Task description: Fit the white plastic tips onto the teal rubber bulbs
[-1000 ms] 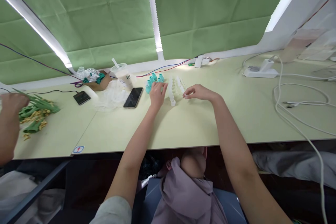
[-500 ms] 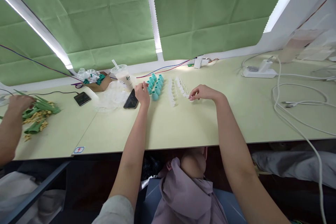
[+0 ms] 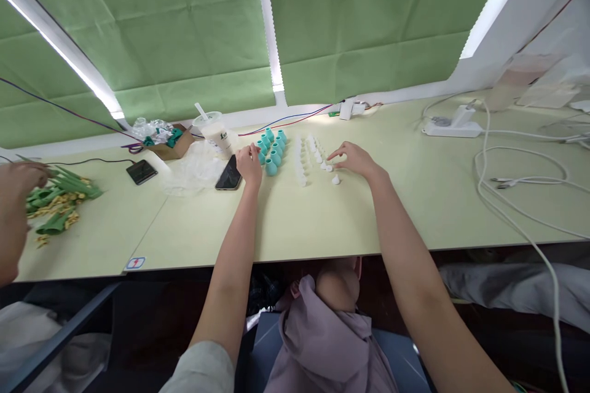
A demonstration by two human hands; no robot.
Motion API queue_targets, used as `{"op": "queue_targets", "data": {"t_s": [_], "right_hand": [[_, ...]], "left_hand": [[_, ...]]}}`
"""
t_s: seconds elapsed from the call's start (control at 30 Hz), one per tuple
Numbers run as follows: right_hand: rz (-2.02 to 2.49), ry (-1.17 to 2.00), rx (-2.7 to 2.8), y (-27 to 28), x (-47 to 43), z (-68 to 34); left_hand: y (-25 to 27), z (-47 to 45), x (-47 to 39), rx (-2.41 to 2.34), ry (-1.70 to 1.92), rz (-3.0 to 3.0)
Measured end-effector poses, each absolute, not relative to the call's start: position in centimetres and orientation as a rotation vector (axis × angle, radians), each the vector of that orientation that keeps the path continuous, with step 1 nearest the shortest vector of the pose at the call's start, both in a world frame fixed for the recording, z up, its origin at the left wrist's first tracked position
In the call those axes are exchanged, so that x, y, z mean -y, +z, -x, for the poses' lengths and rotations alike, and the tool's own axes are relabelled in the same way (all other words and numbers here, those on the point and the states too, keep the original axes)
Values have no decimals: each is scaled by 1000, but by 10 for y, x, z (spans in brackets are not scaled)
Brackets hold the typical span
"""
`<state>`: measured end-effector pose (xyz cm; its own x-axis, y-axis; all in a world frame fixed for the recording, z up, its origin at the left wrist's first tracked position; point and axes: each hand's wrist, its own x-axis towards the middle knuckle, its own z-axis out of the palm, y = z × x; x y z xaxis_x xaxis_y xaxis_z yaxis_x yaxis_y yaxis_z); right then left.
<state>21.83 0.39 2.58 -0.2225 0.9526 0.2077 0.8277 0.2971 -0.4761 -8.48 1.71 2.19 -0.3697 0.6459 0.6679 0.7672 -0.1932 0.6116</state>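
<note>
My left hand [image 3: 249,164] rests with curled fingers between a dark phone [image 3: 229,173] and a double row of small teal cups [image 3: 271,165]; whatever its fingertips may pinch is too small to make out. Over the table, my right hand [image 3: 354,159] has its thumb and fingers apart, close to the near end of a row of small white pointed caps [image 3: 317,152]. One white cap [image 3: 336,180] stands alone, nearer to me than that row. Left of the caps runs a column of whitish translucent pieces [image 3: 300,166].
A drink cup with a straw [image 3: 216,136], a crumpled plastic bag [image 3: 193,169] and a cardboard box [image 3: 177,146] stand left. Further left, another person's hand [image 3: 23,178] is at green and yellow artificial plants [image 3: 59,199]. A power strip [image 3: 454,129] and white cables [image 3: 530,179] lie right.
My right hand has let go of a white cap, which now stands alone on the table, and has lifted slightly away with fingers spreading. My left hand has stayed nearly in place.
</note>
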Motion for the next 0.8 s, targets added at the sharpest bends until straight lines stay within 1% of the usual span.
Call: {"op": "queue_targets", "data": {"t_s": [0.13,0.27,0.43,0.63,0.8], "right_hand": [[1615,270,2222,15,-10,-215],[1647,298,2268,15,-11,-218],[1671,440,2289,22,-5,-221],[1619,740,2155,35,3,-224],[1535,815,2064,43,9,-221]], "left_hand": [[21,86,-17,1906,-1606,1687],[20,86,-18,1903,-1595,1690],[20,86,-17,1915,-1581,1695],[20,86,-18,1899,-1576,1704],[20,86,-18,1899,-1563,1720]]}}
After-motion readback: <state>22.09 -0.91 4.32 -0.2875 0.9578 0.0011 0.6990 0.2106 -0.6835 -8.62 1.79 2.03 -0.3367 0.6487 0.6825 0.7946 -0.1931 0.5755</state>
